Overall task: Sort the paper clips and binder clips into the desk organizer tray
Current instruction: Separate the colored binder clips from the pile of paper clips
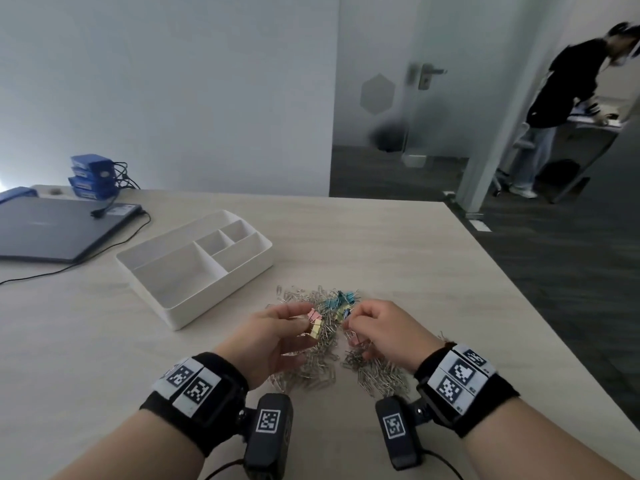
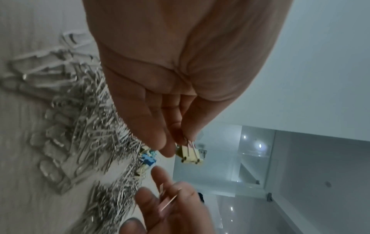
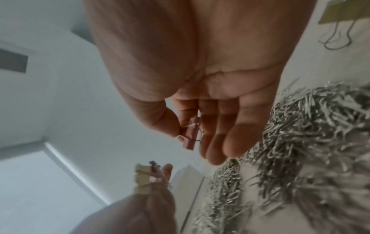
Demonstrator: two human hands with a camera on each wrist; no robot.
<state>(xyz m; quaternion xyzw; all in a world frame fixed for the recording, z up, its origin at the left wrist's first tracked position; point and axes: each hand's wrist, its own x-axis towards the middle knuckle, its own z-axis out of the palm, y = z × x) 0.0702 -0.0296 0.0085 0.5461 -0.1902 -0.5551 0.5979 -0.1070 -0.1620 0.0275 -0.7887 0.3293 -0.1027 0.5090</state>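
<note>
A heap of silver paper clips (image 1: 318,362) lies on the table with blue and yellow binder clips (image 1: 341,301) at its far side. My left hand (image 1: 277,327) pinches a bunch of pink and yellow binder clips (image 1: 315,323) by their wire handles; the yellow clips (image 2: 190,155) hang below the fingertips. My right hand (image 1: 377,327) pinches a pink binder clip (image 3: 190,134) between thumb and fingers just above the heap. The white organizer tray (image 1: 194,265) stands to the left behind the heap, its compartments bare.
A closed laptop (image 1: 59,226) with a cable and blue boxes (image 1: 93,176) sit at the far left. The table's right edge (image 1: 519,292) runs close to my right hand. A person stands at another desk far right. A yellow binder clip (image 3: 340,14) lies near my right wrist.
</note>
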